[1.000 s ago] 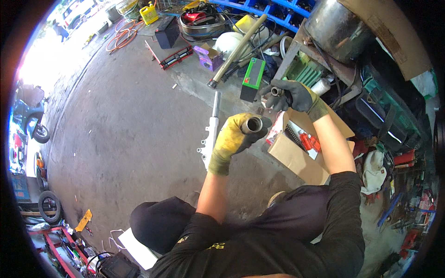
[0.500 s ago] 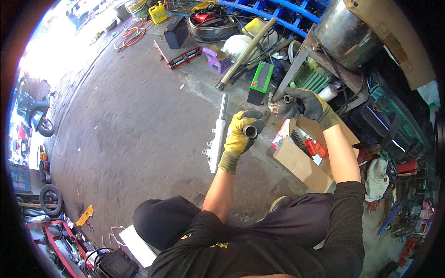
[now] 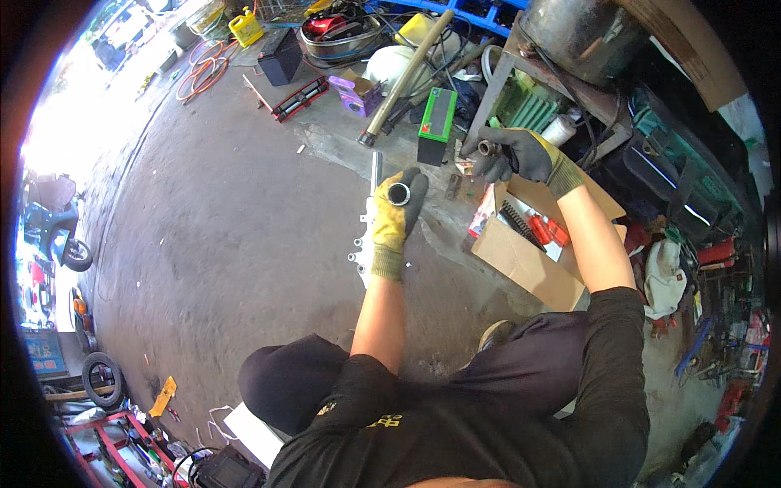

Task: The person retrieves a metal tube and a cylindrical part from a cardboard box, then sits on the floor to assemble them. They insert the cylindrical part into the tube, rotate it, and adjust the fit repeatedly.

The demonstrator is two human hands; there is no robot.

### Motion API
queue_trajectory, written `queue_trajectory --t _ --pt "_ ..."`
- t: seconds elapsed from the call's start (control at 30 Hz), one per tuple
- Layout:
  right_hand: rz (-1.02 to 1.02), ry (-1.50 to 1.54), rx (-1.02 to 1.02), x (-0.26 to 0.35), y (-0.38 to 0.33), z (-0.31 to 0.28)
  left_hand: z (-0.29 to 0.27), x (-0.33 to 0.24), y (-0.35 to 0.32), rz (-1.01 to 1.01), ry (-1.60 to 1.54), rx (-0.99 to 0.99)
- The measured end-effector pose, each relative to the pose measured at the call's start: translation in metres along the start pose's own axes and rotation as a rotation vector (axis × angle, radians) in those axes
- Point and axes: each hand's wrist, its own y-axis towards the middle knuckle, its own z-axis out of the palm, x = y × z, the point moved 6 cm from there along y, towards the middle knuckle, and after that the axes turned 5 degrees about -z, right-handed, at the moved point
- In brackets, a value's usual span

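My left hand (image 3: 394, 207), in a yellow and grey work glove, is closed around a metal tube (image 3: 399, 193) whose round open end faces up. Below and beside that hand, a silver motorcycle fork leg (image 3: 364, 244) with a bright inner tube lies on the floor, partly covered by the glove. My right hand (image 3: 521, 154), gloved alike, grips a smaller dark metal tube (image 3: 488, 148) between thumb and fingers; most of its length is hidden. The two hands are apart. Just under the right hand is an open cardboard box (image 3: 527, 264) holding a black coil spring (image 3: 521, 221) and red parts (image 3: 549, 229).
Past the hands stand a green-topped battery (image 3: 438, 122), a purple box (image 3: 355, 96) and a long pale tube (image 3: 407, 77). A metal bench (image 3: 496, 89) is at the far right. Red tool trays (image 3: 110, 447) lie at the lower left, near a small tyre (image 3: 102, 378).
The view has shifted slightly. My left hand has moved left and a little away from me with its tube, now covering more of the fork leg. The right hand keeps its grip.
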Motion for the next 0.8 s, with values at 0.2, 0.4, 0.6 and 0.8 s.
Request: queue_trajectory --t 0.2,0.4,0.6,0.8 --pt "0.101 -0.161 0.103 -0.005 -0.031 0.060 -0.043 0.016 -0.018 -0.195 -0.427 -0.231" --pt "0.350 -0.791 0.613 -0.145 -0.031 0.183 -0.099 -0.091 -0.018 -0.158 -0.387 -0.094" --pt "0.543 -0.387 0.338 -0.306 0.005 0.184 -0.131 -0.072 -0.018 -0.217 -0.502 -0.314" --pt "0.285 0.266 0.028 -0.308 0.050 0.140 -0.128 0.008 -0.020 -0.385 -0.891 -0.497"
